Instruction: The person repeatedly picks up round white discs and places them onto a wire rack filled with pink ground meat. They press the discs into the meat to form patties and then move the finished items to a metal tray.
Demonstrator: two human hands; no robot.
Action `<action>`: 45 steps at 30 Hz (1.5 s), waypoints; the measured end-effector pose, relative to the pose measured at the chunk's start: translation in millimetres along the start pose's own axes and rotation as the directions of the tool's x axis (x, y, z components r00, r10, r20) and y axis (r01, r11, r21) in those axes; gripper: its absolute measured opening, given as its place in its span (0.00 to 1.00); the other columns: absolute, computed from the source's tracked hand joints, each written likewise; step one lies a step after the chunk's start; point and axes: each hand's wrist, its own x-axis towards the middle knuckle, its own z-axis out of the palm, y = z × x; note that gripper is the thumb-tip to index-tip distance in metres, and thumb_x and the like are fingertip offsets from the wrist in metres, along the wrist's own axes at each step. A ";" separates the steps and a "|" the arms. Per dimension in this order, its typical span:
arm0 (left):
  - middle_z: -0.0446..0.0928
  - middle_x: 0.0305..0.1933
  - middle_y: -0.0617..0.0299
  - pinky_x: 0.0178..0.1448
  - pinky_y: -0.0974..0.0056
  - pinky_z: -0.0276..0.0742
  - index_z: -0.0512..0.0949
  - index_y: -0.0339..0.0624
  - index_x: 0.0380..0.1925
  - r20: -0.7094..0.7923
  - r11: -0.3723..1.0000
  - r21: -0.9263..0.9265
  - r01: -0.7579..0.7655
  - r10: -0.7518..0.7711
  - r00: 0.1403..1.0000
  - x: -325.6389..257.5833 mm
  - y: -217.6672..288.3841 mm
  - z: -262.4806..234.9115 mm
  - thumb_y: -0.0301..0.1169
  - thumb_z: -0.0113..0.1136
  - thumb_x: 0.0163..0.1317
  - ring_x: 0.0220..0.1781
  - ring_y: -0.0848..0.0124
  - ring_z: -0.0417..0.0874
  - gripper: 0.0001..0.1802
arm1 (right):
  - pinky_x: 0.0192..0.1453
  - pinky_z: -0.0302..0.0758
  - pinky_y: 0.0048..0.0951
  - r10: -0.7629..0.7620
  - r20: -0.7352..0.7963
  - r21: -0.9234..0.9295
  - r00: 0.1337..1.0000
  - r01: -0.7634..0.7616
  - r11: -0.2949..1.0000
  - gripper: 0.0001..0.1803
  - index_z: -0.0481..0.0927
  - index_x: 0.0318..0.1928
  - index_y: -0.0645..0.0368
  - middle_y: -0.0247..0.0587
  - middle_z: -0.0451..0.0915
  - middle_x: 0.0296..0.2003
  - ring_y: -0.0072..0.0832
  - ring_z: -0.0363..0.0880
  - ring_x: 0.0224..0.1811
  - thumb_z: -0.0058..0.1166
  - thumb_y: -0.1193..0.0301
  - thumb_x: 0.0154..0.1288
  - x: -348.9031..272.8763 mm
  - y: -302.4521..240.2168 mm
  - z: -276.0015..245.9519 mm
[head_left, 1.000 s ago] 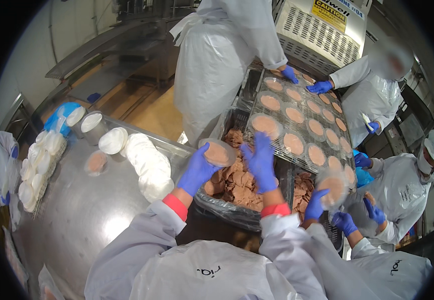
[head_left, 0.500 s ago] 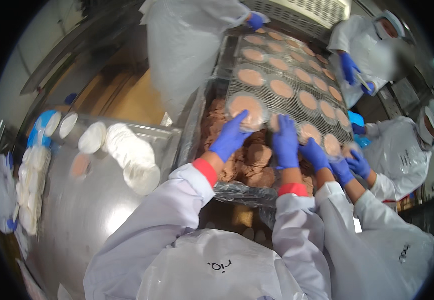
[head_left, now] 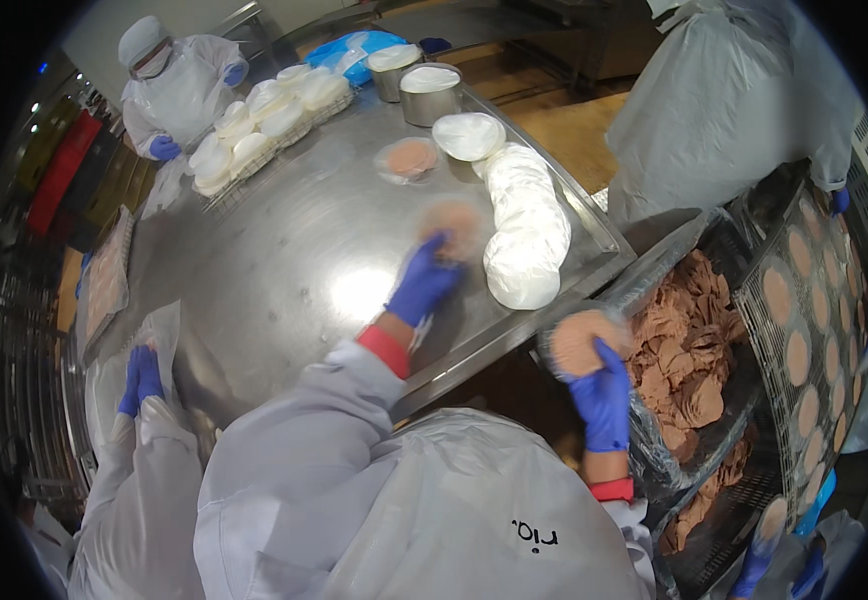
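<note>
My left hand, in a blue glove, reaches over the steel table with a pink meat patty at its fingertips; both patty and fingers are smeared by motion. Beyond it another patty lies on a clear-white disc on the table. My right hand, also gloved, grips a patty by its edge, thumb on top, between the table's edge and the lined crate. A long overlapping row of white discs lies along the table's right side, with a separate white disc at its far end.
The steel table carries two round metal tins, a wire tray of white rounds and a blue bag. A crate of meat pieces and a patty-covered wire mesh stand right. Co-workers surround the table and mesh.
My view has swung left from the mesh to the steel table. Both hands have come away from the mesh with patties, the left over the table, the right beside the crate.
</note>
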 end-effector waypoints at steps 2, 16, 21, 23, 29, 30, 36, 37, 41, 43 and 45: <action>0.69 0.43 0.57 0.49 0.66 0.71 0.63 0.35 0.46 -0.003 0.800 0.438 -0.409 0.456 0.890 -35.9 77.2 -28.3 0.32 0.46 0.61 0.42 0.66 0.72 0.16 | 0.56 0.67 0.41 0.184 0.089 0.028 0.979 -0.187 0.982 0.23 0.62 0.54 0.65 0.49 0.68 0.50 0.39 0.67 0.53 0.48 0.73 0.57 4.5 19.6 18.9; 0.58 0.60 0.49 0.62 0.56 0.61 0.57 0.38 0.56 0.074 0.670 0.618 0.411 -0.570 0.818 79.1 -290.8 165.6 0.34 0.46 0.62 0.59 0.59 0.63 0.24 | 0.58 0.61 0.40 -0.995 -0.005 -0.683 0.103 0.726 0.079 0.28 0.61 0.55 0.65 0.51 0.66 0.51 0.39 0.65 0.54 0.49 0.66 0.54 -84.7 -168.3 11.3; 0.63 0.54 0.49 0.59 0.58 0.66 0.59 0.33 0.52 -0.009 0.640 0.504 0.579 -0.667 0.745 74.8 -388.2 198.1 0.29 0.51 0.57 0.55 0.57 0.67 0.24 | 0.65 0.47 0.47 -0.871 0.401 -0.670 0.284 -0.557 -0.491 0.38 0.56 0.61 0.57 0.54 0.54 0.60 0.48 0.51 0.63 0.50 0.70 0.45 -64.8 -215.8 -65.4; 0.65 0.51 0.49 0.57 0.59 0.69 0.61 0.32 0.50 -0.031 0.670 0.453 0.588 -0.647 0.762 67.3 -385.1 187.1 0.26 0.52 0.56 0.53 0.57 0.69 0.22 | 0.64 0.49 0.46 -0.841 0.456 -0.643 0.290 -0.546 -0.537 0.36 0.57 0.60 0.55 0.50 0.55 0.61 0.48 0.52 0.63 0.49 0.71 0.46 -55.8 -212.2 -87.2; 0.72 0.48 0.53 0.56 0.65 0.65 0.70 0.34 0.44 0.655 0.393 0.717 -0.576 -0.099 0.749 11.4 -335.0 202.6 0.20 0.44 0.54 0.51 0.64 0.72 0.16 | 0.62 0.60 0.41 -0.825 -0.186 -0.185 0.534 0.805 0.563 0.26 0.59 0.58 0.59 0.46 0.62 0.57 0.41 0.61 0.58 0.41 0.62 0.62 -56.7 -145.1 -76.7; 0.68 0.52 0.52 0.59 0.64 0.62 0.68 0.32 0.47 0.743 0.218 0.668 -0.711 -0.239 0.625 9.1 -316.1 199.3 0.20 0.46 0.54 0.55 0.65 0.68 0.18 | 0.62 0.59 0.44 -0.753 -0.151 0.009 0.640 0.763 0.647 0.27 0.59 0.59 0.58 0.46 0.61 0.57 0.41 0.60 0.59 0.42 0.59 0.62 -51.0 -128.1 -54.8; 0.67 0.53 0.48 0.62 0.59 0.58 0.70 0.39 0.47 0.461 -0.596 0.689 -0.412 -0.077 0.884 23.3 -132.6 91.0 0.26 0.43 0.53 0.57 0.53 0.65 0.19 | 0.62 0.52 0.55 -0.382 0.047 0.368 0.923 0.339 0.866 0.37 0.55 0.60 0.57 0.48 0.57 0.59 0.45 0.53 0.63 0.44 0.48 0.57 -35.4 -72.2 1.5; 0.69 0.52 0.48 0.61 0.59 0.59 0.71 0.37 0.46 0.428 -0.710 0.562 -0.424 -0.189 0.884 19.4 -109.2 61.3 0.27 0.43 0.56 0.57 0.53 0.65 0.17 | 0.62 0.52 0.55 -0.333 0.056 0.394 0.941 0.286 0.874 0.37 0.56 0.60 0.58 0.49 0.57 0.60 0.45 0.53 0.63 0.44 0.48 0.57 -30.9 -68.3 -1.4; 0.72 0.48 0.50 0.60 0.63 0.61 0.72 0.36 0.44 0.496 -0.600 0.651 -0.465 -0.128 0.859 23.2 -102.7 42.2 0.26 0.46 0.57 0.55 0.60 0.70 0.14 | 0.62 0.53 0.55 -0.271 0.087 0.470 0.959 0.201 0.860 0.36 0.56 0.59 0.60 0.50 0.57 0.59 0.45 0.54 0.62 0.45 0.51 0.57 -24.8 -71.2 -3.2; 0.75 0.43 0.53 0.56 0.64 0.65 0.75 0.36 0.39 0.417 -0.487 0.803 -0.344 0.046 0.908 28.0 -102.3 46.8 0.26 0.44 0.58 0.49 0.63 0.74 0.12 | 0.61 0.55 0.54 -0.434 0.018 0.419 0.901 0.387 0.821 0.35 0.55 0.59 0.60 0.51 0.57 0.59 0.45 0.55 0.62 0.46 0.53 0.57 -40.2 -90.6 3.4; 0.75 0.38 0.54 0.50 0.64 0.68 0.75 0.36 0.36 0.395 -0.515 0.812 -0.275 0.138 0.908 50.0 -89.8 39.4 0.26 0.46 0.56 0.42 0.63 0.75 0.10 | 0.61 0.56 0.52 -0.695 -0.066 0.259 0.716 0.685 0.681 0.35 0.55 0.59 0.60 0.51 0.58 0.58 0.45 0.56 0.61 0.47 0.55 0.57 -70.8 -127.3 20.6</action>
